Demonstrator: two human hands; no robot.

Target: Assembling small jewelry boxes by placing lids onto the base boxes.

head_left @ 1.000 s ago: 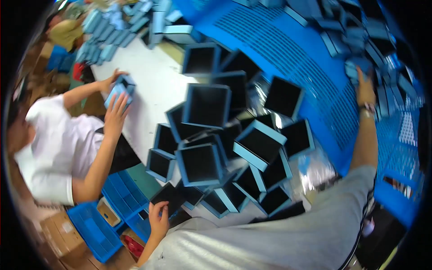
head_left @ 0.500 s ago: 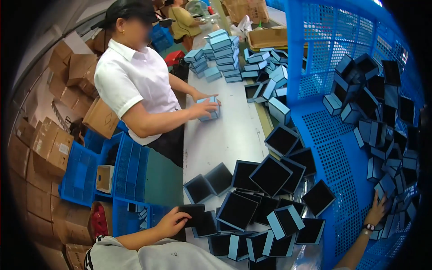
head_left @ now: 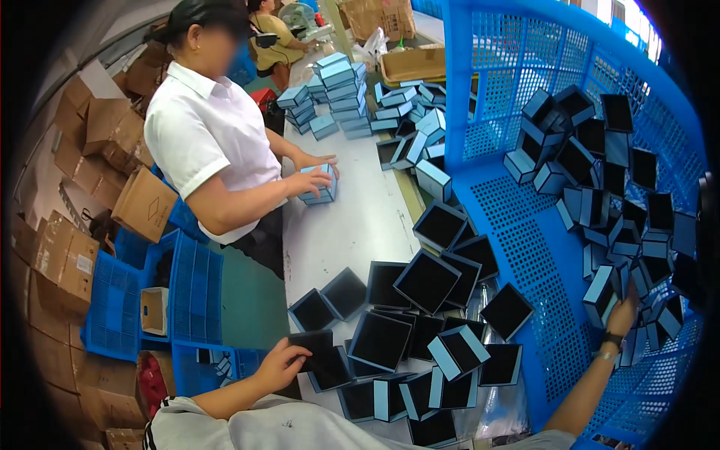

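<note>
My left hand [head_left: 279,367] is closed at the near edge of the table, thumb and fingers on a small black-faced box piece [head_left: 313,346]. Beside it lies a loose heap of open blue boxes with black insides [head_left: 381,341]. On the right, my right hand [head_left: 621,316] reaches into a large blue plastic crate [head_left: 517,232]. Its fingers, partly hidden, close on a light-blue box [head_left: 599,294] at the edge of a pile of similar boxes [head_left: 600,180].
Across the white table [head_left: 360,217], a person in a white shirt [head_left: 206,142] holds light-blue boxes [head_left: 319,184]. Stacked boxes [head_left: 341,90] stand beyond. Blue baskets [head_left: 196,289] and cardboard cartons [head_left: 67,255] fill the left side. Another person [head_left: 274,41] sits farther back.
My right hand has moved within the pile and now has a light-blue box tilted up at its fingers. My left hand keeps its hold on the black-faced piece. The whole view has shifted slightly.
</note>
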